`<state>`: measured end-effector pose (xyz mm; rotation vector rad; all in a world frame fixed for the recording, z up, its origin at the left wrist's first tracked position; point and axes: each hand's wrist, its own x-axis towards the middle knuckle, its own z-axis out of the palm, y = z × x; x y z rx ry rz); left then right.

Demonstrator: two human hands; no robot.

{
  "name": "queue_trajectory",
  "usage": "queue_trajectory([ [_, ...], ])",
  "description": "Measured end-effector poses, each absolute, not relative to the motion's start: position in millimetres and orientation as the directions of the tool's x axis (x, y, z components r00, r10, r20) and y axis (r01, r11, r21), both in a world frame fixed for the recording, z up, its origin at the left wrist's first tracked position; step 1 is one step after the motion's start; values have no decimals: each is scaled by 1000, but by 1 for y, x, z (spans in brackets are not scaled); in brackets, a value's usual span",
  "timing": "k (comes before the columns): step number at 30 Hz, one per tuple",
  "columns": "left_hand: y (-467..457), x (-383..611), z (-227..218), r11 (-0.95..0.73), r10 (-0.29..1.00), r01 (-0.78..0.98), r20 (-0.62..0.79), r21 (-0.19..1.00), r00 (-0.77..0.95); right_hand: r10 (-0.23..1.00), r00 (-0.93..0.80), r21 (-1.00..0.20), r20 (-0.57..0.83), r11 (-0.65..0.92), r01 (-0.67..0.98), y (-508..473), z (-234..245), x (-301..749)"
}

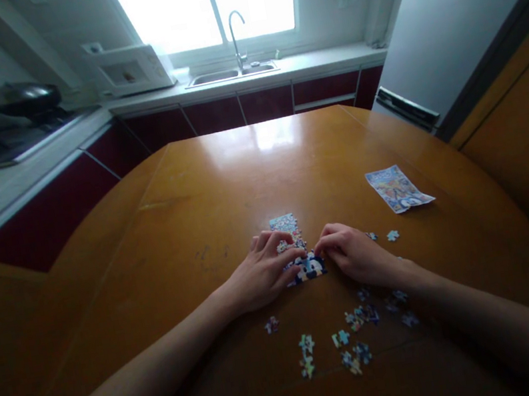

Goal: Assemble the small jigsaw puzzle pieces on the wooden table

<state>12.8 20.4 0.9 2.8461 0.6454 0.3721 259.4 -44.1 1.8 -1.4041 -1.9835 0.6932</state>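
A small, partly joined jigsaw puzzle (294,247) lies on the round wooden table (222,185), between both my hands. My left hand (263,272) rests on the puzzle's left side with its fingers curled down onto the pieces. From the right, my right hand (355,252) has its fingertips pinched together at the puzzle's lower right edge. What they pinch is too small to make out. Several loose puzzle pieces (349,339) are scattered on the table just in front of my hands.
A printed picture sheet (397,188) lies to the right, with two stray pieces (392,235) near it. Beyond the table are a counter with a sink and tap (241,60), a white microwave (131,70), a pan on the hob (22,100) and a fridge (442,19).
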Motion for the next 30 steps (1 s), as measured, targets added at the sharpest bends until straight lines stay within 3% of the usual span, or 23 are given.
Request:
queue_trajectory([
  [7,21,14,2,-860,481,390,265,329,836,959,-133,-786,251,282,550,-38,19,282],
  [16,31,11,-3,-782,612,429,432,452,662,909,151,-694,389,182,696,-31,49,343],
  [26,35,10,-3,-759,637,420,430,497,640,928,208,-650,310,47,758,-29,47,360],
  [30,36,10,-2,-763,631,414,430,497,645,972,122,-591,201,21,806,-29,43,360],
])
